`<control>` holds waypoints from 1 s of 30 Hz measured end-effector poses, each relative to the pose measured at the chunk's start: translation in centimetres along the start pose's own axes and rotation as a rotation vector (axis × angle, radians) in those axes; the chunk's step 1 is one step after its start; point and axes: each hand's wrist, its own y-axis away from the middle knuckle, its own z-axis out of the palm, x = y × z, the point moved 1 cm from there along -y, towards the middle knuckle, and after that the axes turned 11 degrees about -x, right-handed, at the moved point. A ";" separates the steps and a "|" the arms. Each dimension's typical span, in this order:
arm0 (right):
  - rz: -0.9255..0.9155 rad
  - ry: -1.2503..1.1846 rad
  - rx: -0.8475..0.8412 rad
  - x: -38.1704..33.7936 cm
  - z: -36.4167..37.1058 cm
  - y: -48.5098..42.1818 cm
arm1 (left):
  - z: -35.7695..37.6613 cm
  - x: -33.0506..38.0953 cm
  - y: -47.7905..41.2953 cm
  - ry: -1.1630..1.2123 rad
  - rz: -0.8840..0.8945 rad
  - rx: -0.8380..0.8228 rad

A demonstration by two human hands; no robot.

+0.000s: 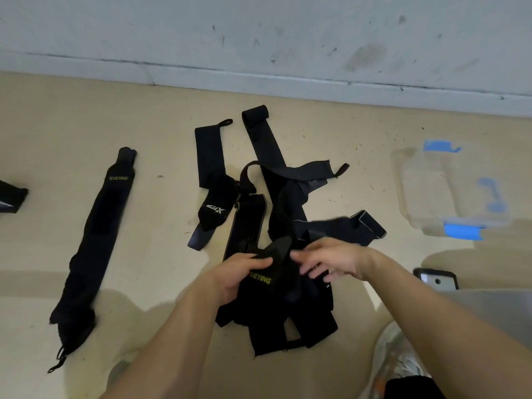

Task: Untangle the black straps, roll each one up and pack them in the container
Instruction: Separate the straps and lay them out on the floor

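Gripping the lettered strap [260,286] between thumb and curled fingers, the left hand [236,275] held it at the near edge of the tangle of black straps [288,203]. The right hand [331,259] hovered beside it, fingers loosely spread, holding nothing. The clear container [431,191] lay well apart to the right.
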 end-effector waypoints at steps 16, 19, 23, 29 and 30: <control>-0.025 0.155 0.566 -4.7 -0.7 -8.6 | -4.2 0.0 -0.7 -0.264 -0.082 0.102; -0.016 0.280 0.632 -4.3 -0.8 -9.1 | -4.3 2.2 -0.6 -0.273 0.034 0.155; -0.057 0.206 0.751 -4.2 -2.8 -9.3 | -3.9 5.2 -2.1 -0.286 0.202 0.213; 0.013 -0.004 0.663 -4.9 -5.7 -10.6 | -2.9 8.3 -6.6 -0.327 0.299 0.278; 0.015 -0.012 0.640 -5.0 -5.9 -11.0 | -2.9 8.4 -7.5 -0.320 0.290 0.272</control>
